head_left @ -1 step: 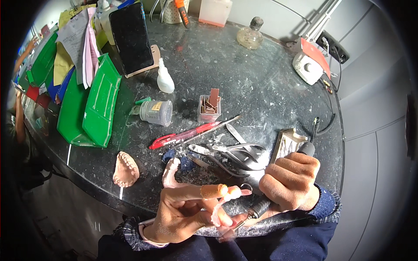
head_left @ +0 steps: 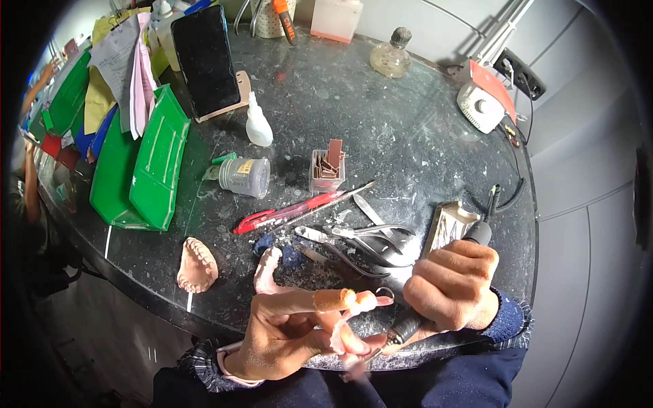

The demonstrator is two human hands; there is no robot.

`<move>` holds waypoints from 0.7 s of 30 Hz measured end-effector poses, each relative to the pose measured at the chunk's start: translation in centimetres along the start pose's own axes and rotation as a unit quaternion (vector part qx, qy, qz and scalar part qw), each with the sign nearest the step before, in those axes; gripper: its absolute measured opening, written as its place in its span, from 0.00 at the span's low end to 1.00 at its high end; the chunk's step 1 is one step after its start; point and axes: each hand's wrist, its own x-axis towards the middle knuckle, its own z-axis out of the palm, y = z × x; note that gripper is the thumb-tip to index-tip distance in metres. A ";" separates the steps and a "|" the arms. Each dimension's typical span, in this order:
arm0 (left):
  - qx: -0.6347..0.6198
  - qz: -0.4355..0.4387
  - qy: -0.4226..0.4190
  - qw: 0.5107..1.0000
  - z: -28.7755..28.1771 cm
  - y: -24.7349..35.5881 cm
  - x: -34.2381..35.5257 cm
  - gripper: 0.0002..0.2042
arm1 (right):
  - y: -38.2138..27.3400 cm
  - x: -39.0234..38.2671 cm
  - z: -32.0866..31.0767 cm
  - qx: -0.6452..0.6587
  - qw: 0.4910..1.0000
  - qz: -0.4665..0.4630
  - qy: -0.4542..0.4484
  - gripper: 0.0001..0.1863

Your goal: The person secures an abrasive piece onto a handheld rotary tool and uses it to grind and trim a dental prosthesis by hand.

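My left hand [head_left: 286, 333] is closed on a pink acrylic partial denture [head_left: 340, 330], pinched between the fingers. A thin curved wire clasp [head_left: 385, 292] sticks out at its right end. An orange-brown wrap covers the index finger. My right hand [head_left: 452, 285] is wrapped round a black rotary handpiece [head_left: 405, 328], its metal tip pointing down-left, close to the denture's lower end. That lower end is blurred. Just beyond my left hand lies a pinkish dental cast [head_left: 266, 268]; a second cast with teeth [head_left: 197, 265] rests farther left.
Pliers [head_left: 360, 241], a red pen [head_left: 286, 212] and a metal bur holder [head_left: 450, 224] lie beyond my hands. Behind them stand a box of sandpaper strips [head_left: 328, 170], a clear jar [head_left: 245, 177] and a white dropper bottle [head_left: 258, 126]. A green bin [head_left: 153, 163] and phone [head_left: 203, 61] are left.
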 end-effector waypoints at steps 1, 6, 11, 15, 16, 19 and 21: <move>-0.031 -0.003 -0.021 0.999 -0.1 -0.1 -0.3 0.21 | 0.0 -0.1 0.0 -0.002 1.000 -0.001 0.001 0.28; 0.036 -0.002 -0.049 0.998 -0.3 0.2 0.0 0.20 | -0.1 0.1 -0.3 0.000 1.000 0.005 0.008 0.30; -0.020 0.036 -0.036 0.998 -0.1 -0.2 0.1 0.19 | -0.1 0.1 -0.1 -0.009 1.000 -0.006 0.000 0.31; 0.018 0.038 -0.035 0.998 -0.3 -0.3 -0.2 0.19 | -0.4 0.3 -0.1 0.003 1.000 0.016 -0.005 0.33; -0.012 0.041 -0.032 0.999 -0.2 -0.6 -0.4 0.19 | -0.4 0.3 -0.2 0.001 1.000 0.015 -0.004 0.33; -0.082 0.025 -0.008 0.996 0.3 -0.5 -0.3 0.20 | -0.5 0.5 -0.4 0.042 0.998 0.037 -0.006 0.32; -0.090 0.027 -0.015 0.995 0.4 -0.3 -0.3 0.21 | -0.8 0.9 -0.6 0.049 0.997 0.062 -0.013 0.32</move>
